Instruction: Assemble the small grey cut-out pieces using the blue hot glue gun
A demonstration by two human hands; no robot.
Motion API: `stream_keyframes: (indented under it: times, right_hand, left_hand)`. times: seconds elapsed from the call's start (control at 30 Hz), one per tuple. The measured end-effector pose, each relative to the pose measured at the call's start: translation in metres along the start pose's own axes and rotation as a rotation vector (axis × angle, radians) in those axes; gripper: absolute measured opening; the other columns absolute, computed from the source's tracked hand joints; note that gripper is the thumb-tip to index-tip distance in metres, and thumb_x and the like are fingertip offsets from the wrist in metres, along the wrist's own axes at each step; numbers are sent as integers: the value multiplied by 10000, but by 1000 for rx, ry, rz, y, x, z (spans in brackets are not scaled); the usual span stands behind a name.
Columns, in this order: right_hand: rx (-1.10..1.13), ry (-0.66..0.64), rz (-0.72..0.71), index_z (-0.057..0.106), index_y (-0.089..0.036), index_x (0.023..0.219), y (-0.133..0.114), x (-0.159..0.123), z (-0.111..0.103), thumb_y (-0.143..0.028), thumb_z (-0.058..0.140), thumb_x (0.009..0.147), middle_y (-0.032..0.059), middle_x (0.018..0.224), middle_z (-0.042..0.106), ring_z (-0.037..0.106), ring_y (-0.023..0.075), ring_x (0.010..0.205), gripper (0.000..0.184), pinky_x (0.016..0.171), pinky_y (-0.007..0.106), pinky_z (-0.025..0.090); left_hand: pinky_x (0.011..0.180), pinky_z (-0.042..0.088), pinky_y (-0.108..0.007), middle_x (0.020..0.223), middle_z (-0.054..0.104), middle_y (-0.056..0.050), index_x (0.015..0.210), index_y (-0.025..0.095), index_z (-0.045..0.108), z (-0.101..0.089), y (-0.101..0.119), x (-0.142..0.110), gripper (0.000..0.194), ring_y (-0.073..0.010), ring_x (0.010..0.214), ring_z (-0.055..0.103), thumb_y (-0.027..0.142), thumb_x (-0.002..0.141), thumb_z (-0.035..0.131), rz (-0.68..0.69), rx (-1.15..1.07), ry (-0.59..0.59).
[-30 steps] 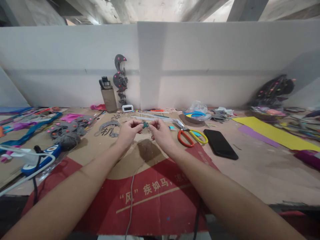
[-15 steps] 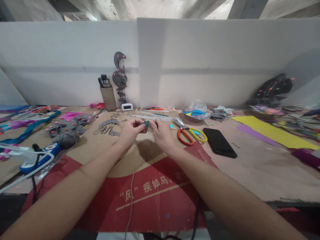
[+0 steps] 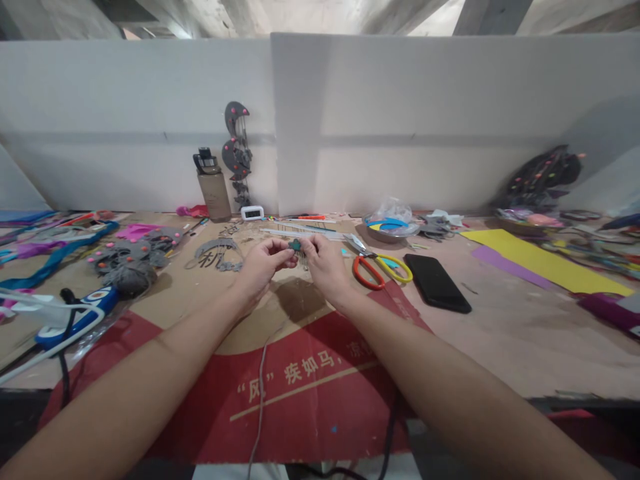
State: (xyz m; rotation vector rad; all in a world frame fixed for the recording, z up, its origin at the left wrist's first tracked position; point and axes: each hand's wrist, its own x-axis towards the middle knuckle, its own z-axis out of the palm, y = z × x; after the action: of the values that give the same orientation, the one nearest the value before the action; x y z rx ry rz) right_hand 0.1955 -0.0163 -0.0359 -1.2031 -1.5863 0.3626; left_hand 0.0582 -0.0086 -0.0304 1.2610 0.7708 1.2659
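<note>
Between my two hands is a small dark-green piece, too small to make out its material or kind. My left hand pinches its left side between thumb and forefinger. On the other side, the closed fingertips of my right hand grip its right edge. Both hands hover over a cardboard sheet with a red printed front part. A grey cut-out with thin strands lies on the cardboard left of my left hand. Scissors with one red and one yellow handle lie right of my right hand.
A black phone lies right of the scissors. Farther back stand a bottle, a small white clock and a bowl. At left are grey pieces with pink dots and a blue-white power strip. Yellow sheet lies at right.
The green piece has turned slightly and shifted a little to the right between my fingers. My right fingertips have closed up nearer to it. The whole view has shifted slightly.
</note>
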Motion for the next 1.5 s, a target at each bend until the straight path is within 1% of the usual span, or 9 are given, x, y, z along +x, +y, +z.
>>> stream_keyframes:
  times: [0.23,0.4,0.6,0.77,1.0,1.13,1.33,1.43,1.5]
  right_hand:
    - [35,-9,11,480,-192,721,2,0,1,-445,397,872,-6,684,527,454,128,629,306,576,252,314]
    - [134,-5,46,480,-194,875,6,1,4,-445,455,842,-6,747,540,471,124,638,255,573,247,334]
    - [138,-69,-31,474,-189,689,0,8,-7,-374,458,844,-27,635,476,418,115,608,242,577,245,313]
    - [42,-240,-168,517,-182,701,-2,15,-18,-373,500,829,-18,645,492,409,118,621,231,595,250,308]
    - [-31,-337,-239,530,-179,652,-3,15,-20,-378,499,839,-16,634,506,428,116,618,274,589,248,300]
    - [-72,-327,-202,536,-182,646,-4,14,-19,-386,480,849,-15,630,514,439,118,615,293,588,248,304]
    - [-114,-282,-246,574,-173,829,-10,12,-25,-409,458,853,19,755,546,458,137,692,264,627,259,331]
    - [-105,-265,-281,561,-170,955,-9,10,-25,-332,552,793,35,837,551,472,148,745,229,667,270,354]
    - [-114,-241,-308,561,-176,913,-8,10,-23,-249,557,774,36,840,550,477,152,767,157,690,275,360]
  left_hand:
    - [644,480,-268,704,592,13,763,140,537,-3,-2,1,255,-123,665,619,230,620,728,20,74,-68]
    - [643,468,-263,714,595,8,769,146,539,-5,-4,2,255,-120,675,605,255,630,723,44,127,-90]
    - [659,449,-267,769,590,-8,805,151,575,-5,8,0,280,-121,711,571,307,629,727,16,156,-192]
    - [526,360,-236,609,532,-4,744,140,605,-16,17,5,324,-93,552,481,464,733,614,-56,179,-234]
    - [487,369,-226,579,580,-26,782,151,662,-26,27,6,270,-102,512,504,404,690,681,-122,377,-361]
    - [507,425,-232,618,624,-57,722,150,661,-25,25,4,207,-114,531,554,344,669,707,-178,363,-341]
    - [502,450,-227,599,626,-48,666,142,627,-23,24,6,211,-105,511,560,335,657,713,-196,346,-225]
    - [500,455,-224,602,638,-52,700,141,621,-25,23,8,228,-106,508,570,347,657,711,-198,350,-124]
    - [511,463,-222,597,640,-52,712,139,608,-26,21,9,220,-103,505,576,333,669,703,-190,346,-85]
